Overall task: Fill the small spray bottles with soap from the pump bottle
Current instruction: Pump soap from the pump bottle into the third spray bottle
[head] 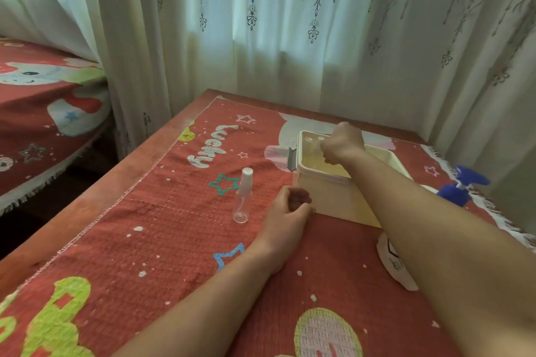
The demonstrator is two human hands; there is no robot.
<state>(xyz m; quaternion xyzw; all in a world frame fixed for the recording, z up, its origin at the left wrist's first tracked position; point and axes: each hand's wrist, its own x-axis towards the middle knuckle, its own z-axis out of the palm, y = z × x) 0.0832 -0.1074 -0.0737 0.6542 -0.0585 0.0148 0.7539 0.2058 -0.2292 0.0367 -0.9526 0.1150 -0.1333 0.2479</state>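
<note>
One small clear spray bottle with a white cap stands upright on the red tablecloth. Just to its right, my left hand rests on the cloth against the cream plastic box, fingers loosely curled and holding nothing. My right hand reaches down into the box with its fingers curled round what looks like a clear small bottle, mostly hidden by the hand. More small bottles with white caps lie inside the box. The pump bottle's blue head shows at the right, behind my right forearm.
The table stands against patterned curtains, its left edge open to the floor. A white printed object lies partly under my right forearm. A bed with a red cover is at the far left.
</note>
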